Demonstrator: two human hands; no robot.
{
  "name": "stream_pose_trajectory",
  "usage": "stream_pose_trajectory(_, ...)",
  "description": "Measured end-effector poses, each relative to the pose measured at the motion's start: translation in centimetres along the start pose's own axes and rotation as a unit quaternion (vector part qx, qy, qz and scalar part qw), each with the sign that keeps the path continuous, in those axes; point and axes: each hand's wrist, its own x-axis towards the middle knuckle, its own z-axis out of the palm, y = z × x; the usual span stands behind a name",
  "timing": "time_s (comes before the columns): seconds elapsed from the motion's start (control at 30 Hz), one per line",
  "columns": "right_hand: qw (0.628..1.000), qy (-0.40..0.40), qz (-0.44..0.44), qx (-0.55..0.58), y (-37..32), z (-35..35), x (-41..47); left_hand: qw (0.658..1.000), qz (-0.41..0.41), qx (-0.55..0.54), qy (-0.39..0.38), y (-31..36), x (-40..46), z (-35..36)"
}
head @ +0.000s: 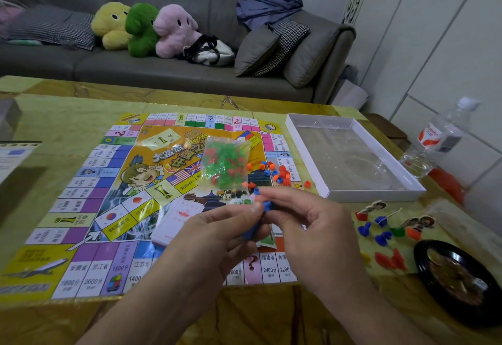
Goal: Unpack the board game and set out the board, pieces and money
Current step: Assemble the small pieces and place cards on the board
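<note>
Blue plastic pieces point(264, 207) sit pinched between the curled fingertips of the left hand point(217, 238) and right hand point(307, 225), above the unfolded board point(81, 208). At twelve o'clock lies a bag of houses point(225, 164); what looks like wrapped money point(176, 218) rests at nine o'clock.

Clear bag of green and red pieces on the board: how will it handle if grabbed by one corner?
The bag of pieces looks like thin crinkled film, so it is probably floppy and will sag. Its loose small plastic pieces would likely shift toward the low end. Probably light; the glossy film may be slippery.
</note>
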Motion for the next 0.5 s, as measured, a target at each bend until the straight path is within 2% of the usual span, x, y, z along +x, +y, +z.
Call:
stream_pose_trajectory(0.3, 0.996, 0.036, -0.051, -0.057, -0.2, 0.2, 0.1, 0.996, 0.036, 0.075, 0.006, -0.1, -0.4, 0.4)
stream_pose_trajectory(0.5, 0.998, 0.003, 0.036, 0.042, 0.0, -0.7, 0.8, 0.996, 0.056, 0.07, 0.02, 0.2, -0.1, -0.1)
